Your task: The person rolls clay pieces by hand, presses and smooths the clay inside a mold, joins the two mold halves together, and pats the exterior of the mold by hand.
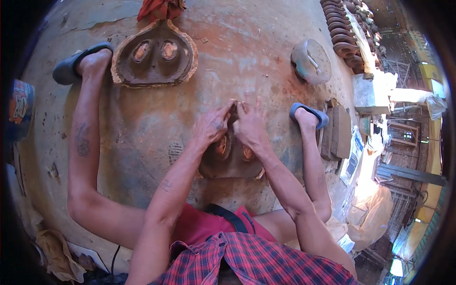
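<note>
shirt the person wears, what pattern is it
Red and dark blue plaid; the shirt shows in the head view.

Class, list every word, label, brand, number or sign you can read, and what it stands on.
No words or numbers can be read.
Bucket label: too blurred.
Blue-marked sheet: too blurred.
Left forearm tattoo: angular sign, no clear letters.
Left shin tattoo: unclear.
</note>
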Tool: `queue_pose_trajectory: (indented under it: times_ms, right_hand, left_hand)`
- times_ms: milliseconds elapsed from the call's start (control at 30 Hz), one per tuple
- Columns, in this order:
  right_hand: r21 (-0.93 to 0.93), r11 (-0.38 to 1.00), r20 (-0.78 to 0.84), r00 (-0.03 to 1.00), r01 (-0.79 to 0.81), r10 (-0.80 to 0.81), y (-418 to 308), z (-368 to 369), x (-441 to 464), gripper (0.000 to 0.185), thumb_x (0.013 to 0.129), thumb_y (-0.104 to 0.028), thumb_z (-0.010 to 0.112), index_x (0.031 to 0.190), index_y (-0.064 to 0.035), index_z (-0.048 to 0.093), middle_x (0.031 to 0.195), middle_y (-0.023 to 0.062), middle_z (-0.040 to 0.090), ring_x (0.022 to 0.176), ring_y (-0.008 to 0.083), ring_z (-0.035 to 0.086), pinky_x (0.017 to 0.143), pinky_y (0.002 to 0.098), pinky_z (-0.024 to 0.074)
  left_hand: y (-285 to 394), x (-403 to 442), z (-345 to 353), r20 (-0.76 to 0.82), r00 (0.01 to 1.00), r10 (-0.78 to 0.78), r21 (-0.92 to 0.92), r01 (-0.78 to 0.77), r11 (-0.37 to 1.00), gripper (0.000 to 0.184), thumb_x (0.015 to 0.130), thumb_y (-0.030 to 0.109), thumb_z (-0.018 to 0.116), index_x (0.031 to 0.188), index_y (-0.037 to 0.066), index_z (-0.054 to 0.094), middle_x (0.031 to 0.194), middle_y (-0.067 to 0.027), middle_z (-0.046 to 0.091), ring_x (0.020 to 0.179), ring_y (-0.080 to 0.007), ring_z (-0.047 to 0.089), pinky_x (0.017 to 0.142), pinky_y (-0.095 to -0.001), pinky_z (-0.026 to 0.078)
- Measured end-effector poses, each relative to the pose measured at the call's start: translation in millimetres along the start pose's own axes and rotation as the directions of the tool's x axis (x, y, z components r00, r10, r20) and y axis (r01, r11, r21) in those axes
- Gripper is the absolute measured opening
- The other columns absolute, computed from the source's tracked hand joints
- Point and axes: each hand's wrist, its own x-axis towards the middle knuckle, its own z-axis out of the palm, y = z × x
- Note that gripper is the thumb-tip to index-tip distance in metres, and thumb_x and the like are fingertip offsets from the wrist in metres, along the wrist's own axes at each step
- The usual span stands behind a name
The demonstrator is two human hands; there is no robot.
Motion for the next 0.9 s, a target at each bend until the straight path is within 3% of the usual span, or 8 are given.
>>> queue_pose_trajectory:
  times_ms: [67,200,300,500,567,700,767,900]
  right_hand:
    - [0.150,0.985,-0.239,0.970,0.083,-0.045,13.2,2.9,2.0,0.064,0.087,-0.018,0.060,0.148,-0.0002,0.056,0.170,0.0203,0.031,0.153,0.0571,0.024,0.121,0.0679,0.0302]
    - [0.020,1.000,-0.124,0.992,0.004,-0.002,7.4,-11.1,9.5,0.061,0.088,-0.018,0.058,0.147,-0.0043,0.058,0.170,0.0225,0.029,0.152,0.0575,0.026,0.121,0.0676,0.0303]
    - [-0.009,0.999,0.094,0.995,-0.041,0.041,-3.8,-4.8,8.5,0.067,0.088,-0.021,0.060,0.152,-0.0033,0.054,0.172,0.0181,0.026,0.156,0.0548,0.021,0.121,0.0724,0.0261]
    - [-0.032,0.999,-0.029,0.999,-0.035,0.034,0.5,8.5,4.8,0.063,0.092,-0.025,0.056,0.152,-0.0062,0.055,0.173,0.0163,0.025,0.155,0.0540,0.022,0.118,0.0726,0.0292]
    - [0.084,0.992,0.178,0.981,-0.091,0.075,7.3,-15.9,12.8,0.069,0.091,-0.026,0.057,0.156,-0.0048,0.049,0.174,0.0141,0.024,0.157,0.0524,0.021,0.120,0.0736,0.0257]
    - [0.103,0.992,0.088,0.994,-0.069,0.060,6.1,1.1,-3.0,0.067,0.091,-0.029,0.056,0.155,-0.0067,0.052,0.174,0.0136,0.024,0.157,0.0520,0.021,0.119,0.0741,0.0268]
    - [-0.020,0.998,0.016,0.998,-0.066,0.067,-4.5,19.8,-9.5,0.068,0.092,-0.030,0.057,0.156,-0.0081,0.051,0.175,0.0133,0.024,0.157,0.0523,0.021,0.119,0.0747,0.0271]
    - [-0.028,0.995,0.070,0.993,-0.093,0.095,-3.1,-14.4,0.0,0.072,0.091,-0.031,0.059,0.159,-0.0070,0.046,0.175,0.0126,0.023,0.157,0.0528,0.019,0.119,0.0758,0.0260]
  left_hand:
    - [-8.3,4.1,7.0,-0.042,0.999,0.014,-0.016,-0.014,1.000,0.048,0.104,0.024,0.055,0.152,0.020,0.054,0.123,-0.0192,0.071,0.107,-0.0423,0.069,0.090,-0.0527,0.057]
    - [-0.9,-0.3,3.3,-0.024,1.000,-0.013,-0.019,0.012,1.000,0.049,0.105,0.021,0.054,0.154,0.021,0.052,0.127,-0.0185,0.070,0.114,-0.0416,0.067,0.097,-0.0506,0.055]
    - [-2.9,-0.2,1.1,0.002,1.000,0.015,-0.041,-0.014,0.999,0.048,0.106,0.023,0.053,0.154,0.022,0.052,0.131,-0.0174,0.069,0.117,-0.0406,0.066,0.098,-0.0501,0.055]
    - [1.7,2.3,-1.8,0.062,0.998,-0.022,0.006,0.021,1.000,0.049,0.106,0.026,0.052,0.155,0.022,0.052,0.130,-0.0172,0.068,0.117,-0.0401,0.065,0.098,-0.0501,0.055]
    - [3.0,4.5,-2.4,0.027,1.000,0.000,0.047,-0.001,0.999,0.047,0.106,0.027,0.054,0.152,0.021,0.054,0.125,-0.0164,0.069,0.113,-0.0392,0.067,0.094,-0.0499,0.056]
    - [-3.7,-1.5,5.8,-0.038,0.998,0.051,0.054,-0.049,0.997,0.045,0.105,0.029,0.055,0.150,0.022,0.056,0.120,-0.0152,0.071,0.108,-0.0380,0.070,0.090,-0.0503,0.058]
    - [-5.2,0.3,7.3,-0.022,0.999,0.039,0.056,-0.038,0.998,0.045,0.105,0.029,0.054,0.150,0.022,0.056,0.120,-0.0151,0.071,0.108,-0.0379,0.070,0.090,-0.0502,0.058]
    - [1.7,1.9,1.5,0.010,1.000,0.003,0.100,-0.004,0.995,0.046,0.106,0.029,0.054,0.151,0.023,0.055,0.121,-0.0150,0.071,0.108,-0.0381,0.070,0.090,-0.0500,0.058]
